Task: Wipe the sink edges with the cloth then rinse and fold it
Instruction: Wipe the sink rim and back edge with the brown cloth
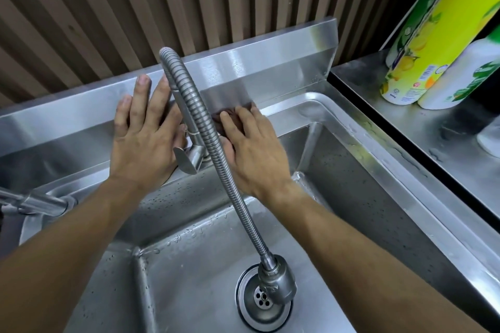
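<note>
At the far left edge we see a second tap, a plain steel spout lying low over the left rim. Behind everything runs a wall of vertical brown slats.

Our left hand lies flat against the steel backsplash, fingers straight and spread, thumb hidden behind the faucet. It grasps nothing; the palm only presses on the metal, just left of the faucet base.

The faucet rises from the rear ledge between our two hands. Its ribbed flexible neck arches up, then bends down and forward across the basin. Its lever handle points toward the left hand. The spray head hangs just above the drain at the basin floor.

Our right hand rests just right of the faucet base, on the rear ledge of the sink. Its fingers are extended and press down on the cloth. The cloth is dark brown and bunched; it sits on the rear edge where the ledge meets the backsplash, mostly covered by the fingers. The hand pushes on it flat and does not clench it.

Water droplets speckle the basin walls and the right rim.

To the right, past a dark gap, stands a steel counter. On it we see a yellow bottle with lemon artwork, touching a white bottle with a green label. A further white object at the right edge is cut off and we cannot identify it.
</note>
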Demonstrator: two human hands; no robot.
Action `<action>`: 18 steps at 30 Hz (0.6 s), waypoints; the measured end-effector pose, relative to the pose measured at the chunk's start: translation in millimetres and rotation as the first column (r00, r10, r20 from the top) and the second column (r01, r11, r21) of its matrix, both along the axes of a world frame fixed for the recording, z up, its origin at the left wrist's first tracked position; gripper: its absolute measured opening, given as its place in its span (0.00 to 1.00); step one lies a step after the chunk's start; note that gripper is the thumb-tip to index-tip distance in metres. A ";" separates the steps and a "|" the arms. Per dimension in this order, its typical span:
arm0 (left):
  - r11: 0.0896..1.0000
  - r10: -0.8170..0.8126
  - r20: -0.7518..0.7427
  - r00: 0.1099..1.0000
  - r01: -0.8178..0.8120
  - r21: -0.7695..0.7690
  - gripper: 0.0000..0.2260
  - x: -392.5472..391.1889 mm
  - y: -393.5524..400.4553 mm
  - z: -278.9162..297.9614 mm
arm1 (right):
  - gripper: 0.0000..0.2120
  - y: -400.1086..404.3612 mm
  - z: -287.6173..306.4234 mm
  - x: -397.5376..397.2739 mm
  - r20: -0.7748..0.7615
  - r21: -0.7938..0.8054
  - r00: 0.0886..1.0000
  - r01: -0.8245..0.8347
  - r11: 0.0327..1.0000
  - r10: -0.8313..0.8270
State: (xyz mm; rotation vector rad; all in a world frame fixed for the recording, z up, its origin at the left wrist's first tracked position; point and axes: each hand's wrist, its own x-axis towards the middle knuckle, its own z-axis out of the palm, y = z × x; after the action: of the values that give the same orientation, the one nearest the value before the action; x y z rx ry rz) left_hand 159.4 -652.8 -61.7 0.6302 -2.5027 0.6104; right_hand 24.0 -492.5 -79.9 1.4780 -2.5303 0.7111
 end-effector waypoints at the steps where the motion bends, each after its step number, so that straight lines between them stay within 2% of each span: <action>1: 1.000 0.002 0.006 1.000 -0.002 0.007 0.42 -0.3 0.3 0.7 | 0.26 2.2 -0.3 -5.5 -0.016 0.005 1.000 0.019 1.000 -0.019; 7: 0.999 -0.014 0.002 1.000 0.014 0.046 0.40 -0.2 0.6 2.9 | 0.29 11.2 -3.9 -48.3 -0.125 0.095 0.936 0.341 0.935 -0.329; 10: 0.999 -0.008 -0.003 1.000 0.008 0.053 0.38 -0.5 1.8 1.5 | 0.25 4.1 -0.6 -55.7 -0.141 0.096 0.893 0.442 0.892 -0.428; 12: 0.999 -0.012 -0.011 1.000 0.013 0.049 0.37 -0.3 2.8 2.2 | 0.20 0.5 1.5 -57.7 -0.097 0.053 0.888 0.456 0.888 -0.450; 14: 0.998 -0.015 -0.017 1.000 0.016 0.055 0.37 -0.8 2.7 2.4 | 0.16 2.4 5.3 -59.5 0.075 -0.085 0.896 0.442 0.893 -0.437; 16: 0.998 -0.014 -0.015 1.000 0.015 0.065 0.39 -1.3 1.7 2.4 | 0.16 5.2 13.2 -50.3 0.292 -0.287 0.906 0.387 0.876 -0.305; 17: 0.998 -0.011 -0.012 1.000 0.012 0.064 0.40 -1.3 0.6 1.5 | 0.17 4.7 17.7 -38.6 0.326 -0.395 0.923 0.329 0.858 -0.204; 18: 0.998 -0.006 -0.009 1.000 0.006 0.058 0.41 -1.1 -0.5 0.3 | 0.20 0.7 21.2 -24.1 0.294 -0.459 0.949 0.248 0.853 -0.117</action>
State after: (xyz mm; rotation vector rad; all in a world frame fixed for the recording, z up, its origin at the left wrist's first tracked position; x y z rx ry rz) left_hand 158.3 -653.3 -61.4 0.6454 -2.5206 0.5334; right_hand -0.1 -491.9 -58.8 1.0067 -2.3494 1.4600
